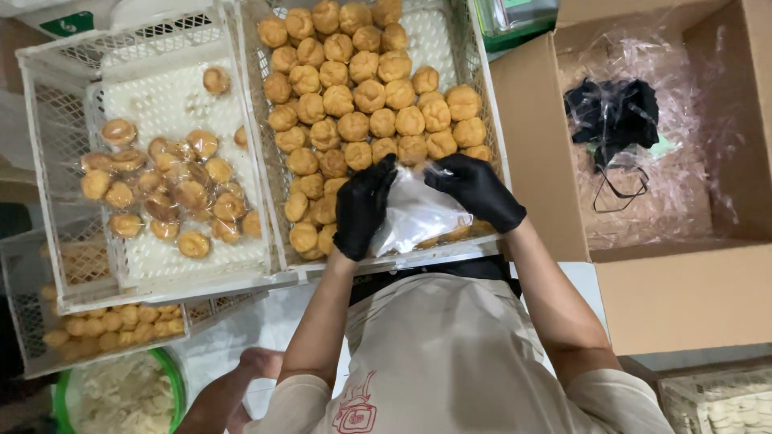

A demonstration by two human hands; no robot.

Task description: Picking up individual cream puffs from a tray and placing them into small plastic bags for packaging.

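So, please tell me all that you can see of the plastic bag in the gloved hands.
The plastic bag is clear, thin and crinkled, with glare across its face. It hangs over the near edge of the white crate of round golden pastries. The left hand and right hand, both in black gloves, pinch its top.

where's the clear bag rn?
Head view, centre: the clear bag is held between both gloved hands, left hand and right hand, over the near edge of the crate of loose puffs.

clear bag (pixel 414 213) beside brown carton (pixel 691 293)
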